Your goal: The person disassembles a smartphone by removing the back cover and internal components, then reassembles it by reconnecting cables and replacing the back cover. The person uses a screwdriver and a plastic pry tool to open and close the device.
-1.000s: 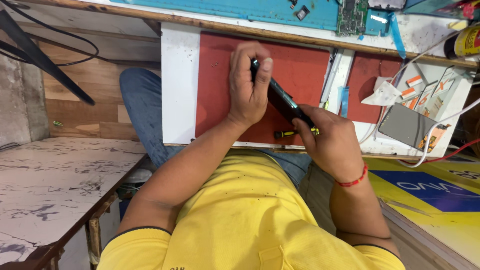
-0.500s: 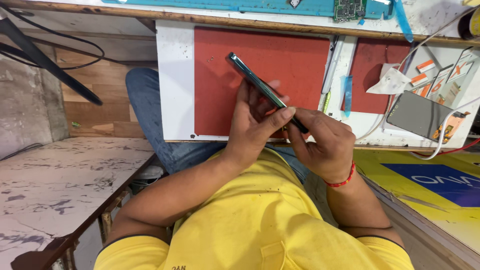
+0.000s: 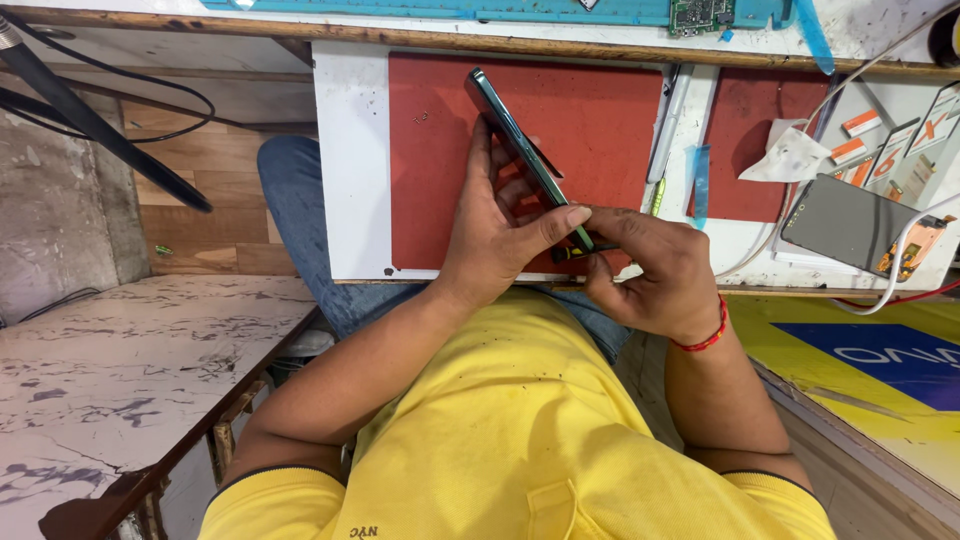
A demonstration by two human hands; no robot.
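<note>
My left hand grips a dark green phone that stands on its edge, tilted, over a red work mat. The thumb and forefinger pinch the phone's lower part, and its upper end sticks out free toward the top left. My right hand, with a red thread around the wrist, holds a small black and yellow screwdriver against the phone's lower end. The two hands touch there, and the screwdriver's tip is hidden by fingers.
The mat lies on a white board. To the right are a white pen-like tool, a blue strip, crumpled tissue, and a grey phone with a white cable. A marbled bench is at the left.
My left hand slid from the phone's upper end down to its lower half, baring the top. The phone leans more to the left. My right hand stayed at the lower end.
</note>
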